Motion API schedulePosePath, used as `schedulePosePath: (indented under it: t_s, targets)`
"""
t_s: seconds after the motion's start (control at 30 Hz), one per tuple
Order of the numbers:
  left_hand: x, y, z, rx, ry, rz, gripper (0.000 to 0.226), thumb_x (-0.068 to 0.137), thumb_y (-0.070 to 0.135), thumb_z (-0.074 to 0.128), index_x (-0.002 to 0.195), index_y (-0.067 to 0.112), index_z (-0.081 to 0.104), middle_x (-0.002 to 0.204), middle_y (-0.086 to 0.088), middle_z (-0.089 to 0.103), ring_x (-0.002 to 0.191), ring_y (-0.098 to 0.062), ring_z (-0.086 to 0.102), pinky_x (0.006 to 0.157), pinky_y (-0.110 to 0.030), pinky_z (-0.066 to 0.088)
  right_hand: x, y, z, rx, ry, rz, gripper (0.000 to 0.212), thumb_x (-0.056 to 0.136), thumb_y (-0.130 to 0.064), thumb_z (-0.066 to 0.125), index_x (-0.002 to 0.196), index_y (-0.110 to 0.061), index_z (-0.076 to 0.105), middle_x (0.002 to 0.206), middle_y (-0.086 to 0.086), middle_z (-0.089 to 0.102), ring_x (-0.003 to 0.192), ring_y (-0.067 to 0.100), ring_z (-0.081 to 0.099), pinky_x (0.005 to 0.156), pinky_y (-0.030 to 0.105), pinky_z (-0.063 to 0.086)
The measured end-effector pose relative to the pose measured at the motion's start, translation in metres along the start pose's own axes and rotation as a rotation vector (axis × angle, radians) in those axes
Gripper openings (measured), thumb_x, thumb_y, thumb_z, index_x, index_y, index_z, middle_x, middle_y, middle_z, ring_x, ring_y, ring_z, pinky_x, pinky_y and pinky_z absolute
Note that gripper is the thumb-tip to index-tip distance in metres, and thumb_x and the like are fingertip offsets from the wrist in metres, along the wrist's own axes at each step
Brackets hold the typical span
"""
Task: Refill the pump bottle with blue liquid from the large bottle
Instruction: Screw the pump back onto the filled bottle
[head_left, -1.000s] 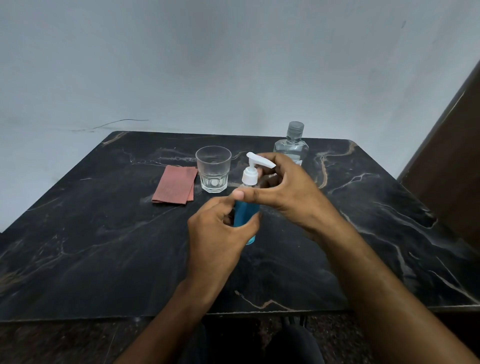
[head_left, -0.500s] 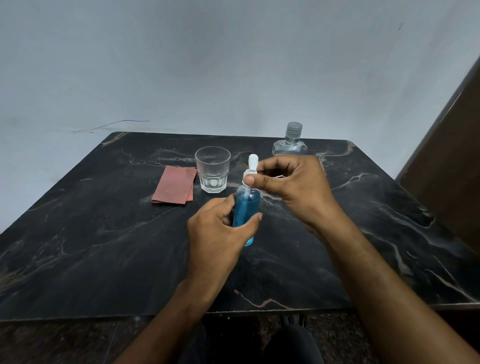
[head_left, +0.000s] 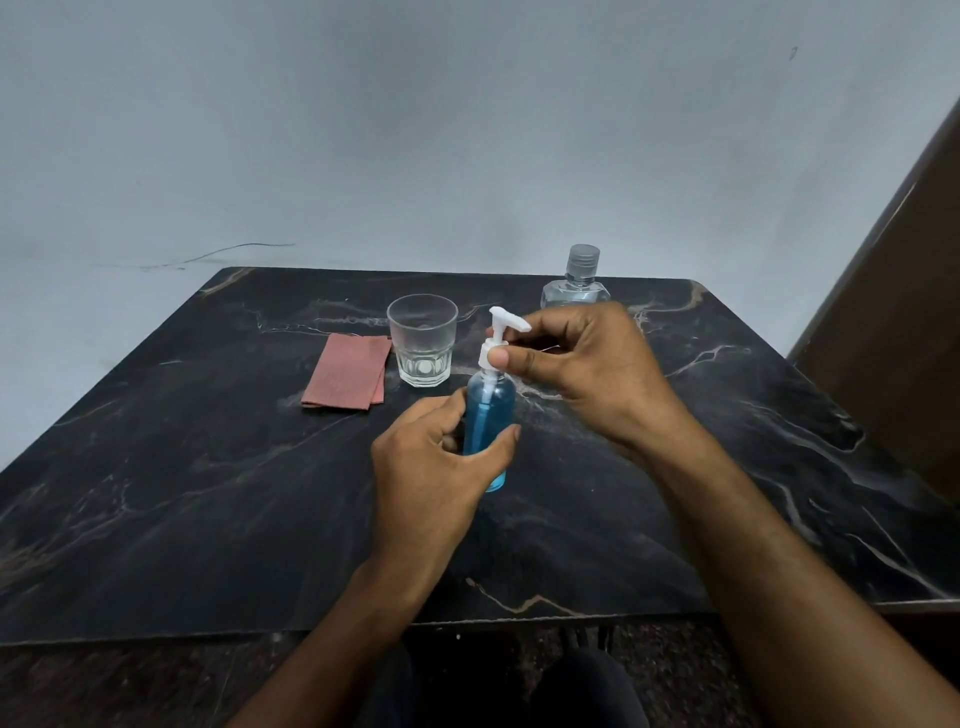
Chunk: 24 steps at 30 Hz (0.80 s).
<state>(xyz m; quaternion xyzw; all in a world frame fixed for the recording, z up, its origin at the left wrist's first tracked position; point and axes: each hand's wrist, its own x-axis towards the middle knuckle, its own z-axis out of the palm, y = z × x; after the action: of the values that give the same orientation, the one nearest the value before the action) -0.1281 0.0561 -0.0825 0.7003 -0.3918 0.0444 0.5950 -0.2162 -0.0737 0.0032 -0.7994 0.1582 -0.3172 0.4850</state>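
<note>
A small clear pump bottle (head_left: 488, 415) holding blue liquid stands upright at the table's middle. My left hand (head_left: 431, 473) is wrapped around its lower body. My right hand (head_left: 576, 364) pinches the collar of the white pump head (head_left: 500, 338), whose spout points right. The large clear bottle (head_left: 575, 286) with a grey cap stands at the back right, its lower part hidden behind my right hand; what shows of it looks pale, almost colourless.
An empty faceted glass (head_left: 422, 340) stands just behind the pump bottle to the left. A folded reddish cloth (head_left: 349, 376) lies left of the glass. The black marble table (head_left: 208, 493) meets a pale wall behind; a dark wooden panel (head_left: 904, 312) rises at right.
My right hand has kept turning the pump head: its spout pointed right, then toward the camera, and now right again. My left hand and the bottle stayed put.
</note>
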Motion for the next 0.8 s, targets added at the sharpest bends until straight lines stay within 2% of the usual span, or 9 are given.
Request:
schedulePosePath:
  t_s: [0.17,0.3,0.43,0.57,0.6,0.67,0.73,0.8]
  targets:
    - [0.0000,0.0032,-0.0013,0.021,0.002,0.019,0.028,0.075,0.028,0.089,0.100,0.022,0.079,0.082,0.012,0.065,0.072,0.004,0.062,0.059,-0.006,0.046,-0.0024,-0.0008,-0.0027,-0.025,-0.035,-0.018,0.020,0.076,-0.014,0.084,0.094,-0.008,0.079,0.087,0.000,0.079,0.080,0.007,0.074,0.070,0.019,0.057]
    - [-0.0015,0.0068,-0.0017,0.038,0.002,0.024,0.022,0.074,0.024,0.090,0.093,0.020,0.079,0.075,0.015,0.059,0.068,0.009,0.058,0.058,-0.004,0.042,-0.0032,-0.0001,-0.0018,-0.046,0.011,0.007,0.029,0.069,-0.020,0.089,0.090,-0.006,0.077,0.085,0.005,0.077,0.081,0.016,0.075,0.073,0.028,0.062]
    - [-0.0026,0.0085,-0.0016,0.030,-0.002,0.021,0.026,0.074,0.026,0.089,0.098,0.021,0.079,0.076,0.016,0.060,0.068,0.010,0.058,0.058,-0.004,0.043,-0.0032,-0.0007,0.0012,-0.073,0.032,0.009,0.036,0.063,-0.029,0.091,0.087,-0.009,0.073,0.077,0.002,0.073,0.068,0.006,0.067,0.063,0.017,0.055]
    - [-0.0019,0.0056,-0.0019,0.020,0.005,0.013,0.029,0.074,0.031,0.087,0.100,0.020,0.079,0.081,0.015,0.064,0.076,0.005,0.063,0.062,-0.005,0.047,-0.0038,-0.0014,-0.0035,-0.104,-0.056,0.052,0.052,0.063,-0.035,0.092,0.107,-0.018,0.069,0.091,-0.001,0.069,0.075,0.005,0.061,0.067,0.018,0.054]
    - [-0.0014,0.0047,-0.0021,0.019,0.006,0.013,0.030,0.074,0.032,0.087,0.101,0.019,0.079,0.083,0.015,0.065,0.078,0.003,0.064,0.062,-0.006,0.048,-0.0040,-0.0017,-0.0057,-0.043,-0.097,0.063,0.051,0.067,-0.030,0.091,0.111,-0.017,0.070,0.093,-0.001,0.068,0.077,0.006,0.060,0.067,0.018,0.053]
    - [-0.0008,0.0041,-0.0021,0.009,-0.001,0.013,0.034,0.075,0.032,0.087,0.105,0.019,0.079,0.088,0.013,0.067,0.078,-0.001,0.067,0.064,-0.008,0.051,-0.0038,-0.0024,-0.0078,0.075,-0.136,0.074,0.034,0.076,-0.018,0.085,0.107,-0.010,0.074,0.091,0.005,0.069,0.075,0.009,0.059,0.063,0.017,0.049]
    - [-0.0004,0.0042,-0.0014,0.000,-0.001,0.011,0.035,0.075,0.031,0.088,0.106,0.018,0.079,0.088,0.013,0.067,0.076,-0.002,0.066,0.062,-0.008,0.051,-0.0029,-0.0008,-0.0081,0.071,-0.107,0.072,0.020,0.081,-0.015,0.081,0.099,-0.008,0.077,0.090,0.014,0.074,0.071,0.007,0.059,0.059,0.016,0.047]
    - [-0.0006,0.0051,-0.0007,0.021,0.000,0.012,0.032,0.074,0.030,0.088,0.102,0.019,0.079,0.083,0.013,0.065,0.073,-0.001,0.064,0.060,-0.009,0.049,-0.0031,0.0013,-0.0074,0.032,-0.083,0.066,0.020,0.081,-0.016,0.081,0.099,-0.007,0.078,0.091,0.014,0.076,0.069,0.003,0.061,0.059,0.014,0.047]
